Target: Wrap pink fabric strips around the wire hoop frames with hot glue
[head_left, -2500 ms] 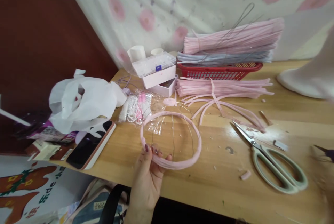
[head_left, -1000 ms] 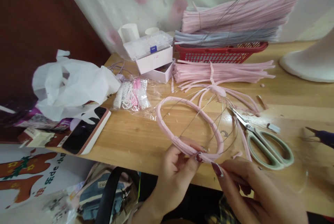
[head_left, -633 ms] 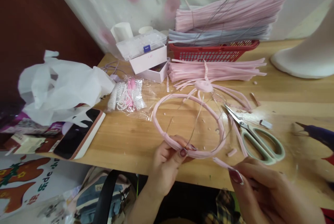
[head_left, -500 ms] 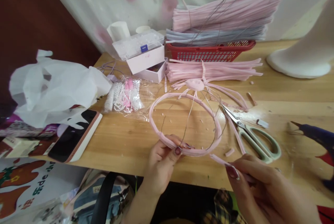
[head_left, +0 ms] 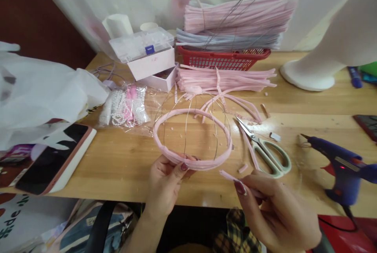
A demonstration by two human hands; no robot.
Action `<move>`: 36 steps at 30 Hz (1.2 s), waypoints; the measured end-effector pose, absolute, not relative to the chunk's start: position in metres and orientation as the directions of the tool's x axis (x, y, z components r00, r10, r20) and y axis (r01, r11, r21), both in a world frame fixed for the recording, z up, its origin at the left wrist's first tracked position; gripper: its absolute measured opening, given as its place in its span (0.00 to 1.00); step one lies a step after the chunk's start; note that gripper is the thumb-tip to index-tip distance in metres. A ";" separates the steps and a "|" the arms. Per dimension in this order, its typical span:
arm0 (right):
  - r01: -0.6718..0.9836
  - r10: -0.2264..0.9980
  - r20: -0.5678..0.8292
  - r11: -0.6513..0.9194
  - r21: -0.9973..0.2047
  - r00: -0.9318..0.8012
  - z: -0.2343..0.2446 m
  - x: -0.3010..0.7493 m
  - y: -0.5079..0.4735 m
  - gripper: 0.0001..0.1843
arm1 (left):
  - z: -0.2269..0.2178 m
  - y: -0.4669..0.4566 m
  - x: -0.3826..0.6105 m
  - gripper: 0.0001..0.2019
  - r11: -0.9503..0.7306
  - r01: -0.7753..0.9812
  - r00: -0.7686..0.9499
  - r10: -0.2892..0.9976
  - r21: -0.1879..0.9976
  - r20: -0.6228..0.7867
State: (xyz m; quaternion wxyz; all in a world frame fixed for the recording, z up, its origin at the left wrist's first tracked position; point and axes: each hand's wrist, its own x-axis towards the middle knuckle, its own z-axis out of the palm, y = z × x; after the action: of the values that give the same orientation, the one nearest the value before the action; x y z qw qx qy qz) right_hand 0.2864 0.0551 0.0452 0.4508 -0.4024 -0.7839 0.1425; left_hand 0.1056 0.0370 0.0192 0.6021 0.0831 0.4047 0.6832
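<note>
A pink wrapped hoop [head_left: 165, 151] with thin wire arches rising from it rests on the wooden table [head_left: 309, 103]. My left hand [head_left: 166, 182] pinches the hoop's near edge between thumb and fingers. My right hand [head_left: 272, 213], just to the right, is closed on a short loose pink strip [head_left: 228, 175] that points toward the hoop without touching it.
Green-handled scissors [head_left: 265, 151] lie right of the hoop, with a blue glue gun [head_left: 341, 164] further right. Behind are loose pink strips [head_left: 224, 82], a red basket [head_left: 224, 58] stacked with pink and grey strips, a bead box [head_left: 141, 44], a bead bag [head_left: 125, 105], a phone [head_left: 53, 158], a white bag [head_left: 38, 92] and a white stand [head_left: 324, 56].
My right hand came in, took hold of the pink strip at the hoop, then drew it away to the right. The view swung right, bringing the glue gun into sight.
</note>
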 end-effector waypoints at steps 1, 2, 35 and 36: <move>0.489 0.738 0.608 0.662 -0.568 -0.293 0.045 0.288 0.057 0.07 | 0.017 0.037 0.104 0.10 0.051 -0.748 -0.255 0.898 0.661 -0.358; 0.480 0.719 0.623 0.683 -0.551 -0.308 0.044 0.288 0.058 0.08 | 0.015 0.038 0.102 0.09 0.051 -0.739 -0.243 0.910 0.672 -0.336; -0.271 0.913 -0.408 -0.396 -0.877 -0.013 0.013 0.286 0.090 0.23 | 0.032 0.026 0.118 0.15 -0.357 0.108 -0.043 0.931 0.928 0.363; -0.274 0.916 -0.402 -0.388 -0.880 -0.006 0.013 0.286 0.090 0.23 | 0.032 0.025 0.118 0.16 -0.364 0.130 -0.022 0.929 0.922 0.369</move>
State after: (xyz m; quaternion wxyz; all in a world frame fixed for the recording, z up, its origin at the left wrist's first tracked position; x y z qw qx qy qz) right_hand 0.2864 0.0903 0.0128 0.4633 -0.5312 -0.3019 0.6419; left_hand 0.1183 0.0254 0.0321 0.3540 0.6031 0.4392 0.5640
